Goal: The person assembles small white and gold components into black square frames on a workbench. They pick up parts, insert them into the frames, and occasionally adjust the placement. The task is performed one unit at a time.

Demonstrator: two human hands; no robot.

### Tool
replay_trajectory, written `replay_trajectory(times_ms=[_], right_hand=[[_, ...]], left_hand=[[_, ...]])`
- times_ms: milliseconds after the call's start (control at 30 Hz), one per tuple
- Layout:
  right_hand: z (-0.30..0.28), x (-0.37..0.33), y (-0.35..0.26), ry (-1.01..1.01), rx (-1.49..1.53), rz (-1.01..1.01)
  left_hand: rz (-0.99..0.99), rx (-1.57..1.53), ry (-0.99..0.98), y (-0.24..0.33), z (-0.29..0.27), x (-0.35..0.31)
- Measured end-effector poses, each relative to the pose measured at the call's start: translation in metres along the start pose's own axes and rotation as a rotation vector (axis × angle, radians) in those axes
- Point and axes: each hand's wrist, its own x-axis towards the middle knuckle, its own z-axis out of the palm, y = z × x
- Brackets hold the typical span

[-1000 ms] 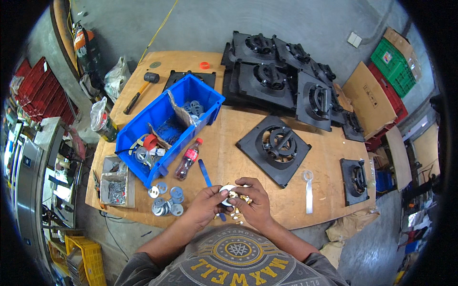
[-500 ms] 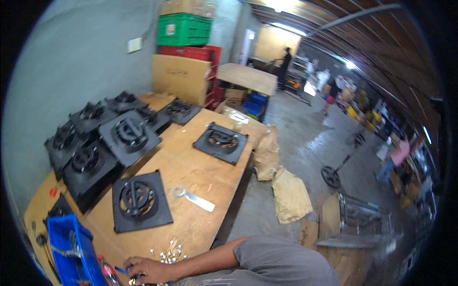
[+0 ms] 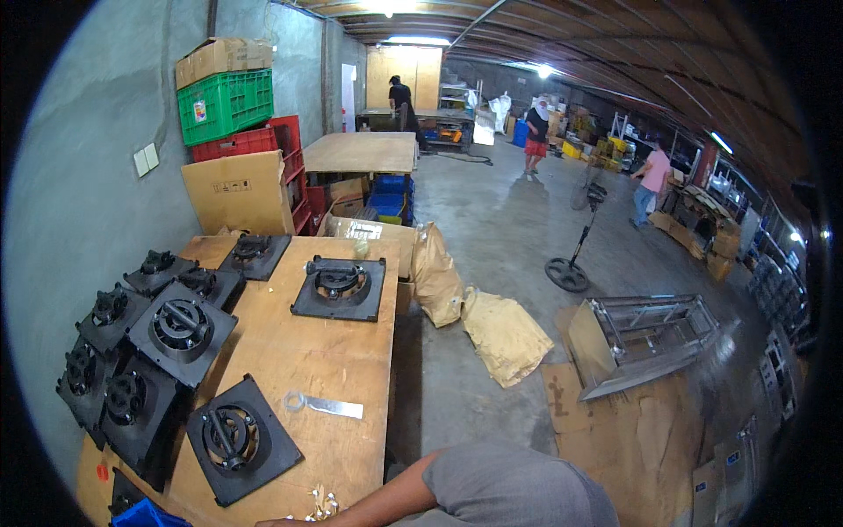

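Neither hand shows: only the person's right forearm (image 3: 369, 505) and grey sleeve (image 3: 518, 492) enter at the lower edge, reaching left over the table's (image 3: 334, 351) near edge, so whether the hands are apart, together or gripping cannot be told. Just beside the forearm, at the near edge, lies a small heap of brass fittings (image 3: 320, 503); they are too small to count. One flat metal wrench (image 3: 323, 405) lies mid-table. One black plate (image 3: 243, 438) sits near the heap, and one more (image 3: 339, 287) lies towards the far edge. About seven others are stacked, overlapping, along the left edge (image 3: 180, 328). A blue bin's (image 3: 145, 514) corner shows at the near left corner. Beyond the table are two tan sacks (image 3: 505, 334) on the floor, a steel frame (image 3: 641, 338), a fan stand (image 3: 568, 272), crates (image 3: 230, 105) and three people (image 3: 652, 180) well apart.
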Motion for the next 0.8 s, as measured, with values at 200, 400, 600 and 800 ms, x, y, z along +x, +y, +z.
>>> replay_trajectory(times_ms=[200,400,600,800], right_hand=[[-0.003,-0.003,0.013,0.128,0.236,0.265],[-0.015,0.005,0.016,0.025,0.112,0.121],[-0.012,-0.004,0.021,0.127,-0.065,0.124],[-0.022,0.001,-0.004,0.193,0.154,0.298]], left_hand=[[0.009,0.067,-0.009,-0.011,-0.016,0.012],[0.005,0.15,0.007,0.004,-0.01,0.003],[0.133,0.111,-0.141,0.011,-0.007,0.006],[0.236,0.447,-0.13,-0.005,-0.016,0.019]])
